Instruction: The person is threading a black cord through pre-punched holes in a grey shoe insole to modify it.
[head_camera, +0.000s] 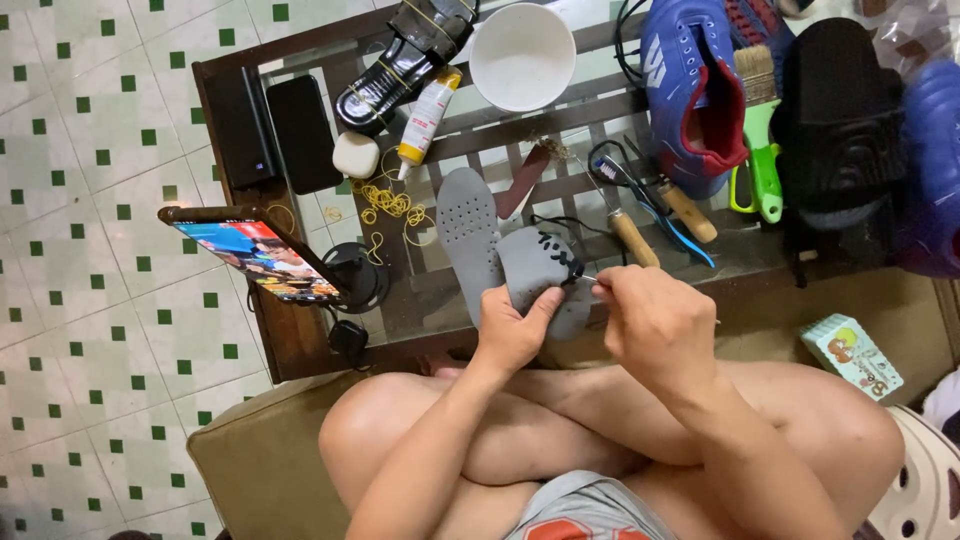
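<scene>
A grey shoe (540, 275) — soft, light, easily creased — is gripped by the left hand (512, 330), fingers wrapped; at its 3 o'clock, a needle (588, 279) is pinched in the right hand (655, 325).

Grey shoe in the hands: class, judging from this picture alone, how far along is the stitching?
Done: black stitches already run along one edge of the grey shoe. In hand: the left hand grips it while the right hand pinches a thin needle-like tool at the stitch line. Left: the perforated grey insole lies loose beside it; the remaining seam is hidden.
</scene>
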